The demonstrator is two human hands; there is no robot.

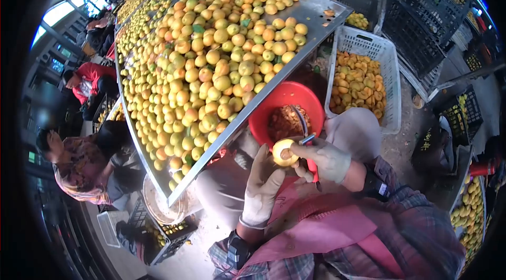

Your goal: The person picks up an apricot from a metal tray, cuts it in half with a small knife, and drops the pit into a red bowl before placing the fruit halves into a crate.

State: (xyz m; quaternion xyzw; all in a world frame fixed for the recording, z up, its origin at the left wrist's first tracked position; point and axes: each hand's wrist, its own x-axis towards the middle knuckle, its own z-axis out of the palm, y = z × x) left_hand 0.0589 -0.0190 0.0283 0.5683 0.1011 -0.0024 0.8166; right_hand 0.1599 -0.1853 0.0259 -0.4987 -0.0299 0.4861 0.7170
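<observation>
My left hand (pixel 262 187), in a pale glove, has its fingers stretched up and the thumb apart, right beside a cut apricot (pixel 284 158). The brown pit shows in the apricot's opened face. My gloved right hand (pixel 329 160) has its thumb and fingers on the fruit's right side. That same hand grips a red-handled tool (pixel 313 168); its working end is mostly hidden. Below the hands' far side stands a red bucket (pixel 258 116) with brownish pits (pixel 289 122) and a curved grey strip inside.
A metal-edged sorting table (pixel 253 114) piled with whole apricots (pixel 211 58) fills the left and middle. A white crate (pixel 392 69) of opened apricots (pixel 358 85) stands to the right. Black crates (pixel 421 21) are stacked behind. Another person (pixel 81 169) sits at left near a white bucket (pixel 155 206).
</observation>
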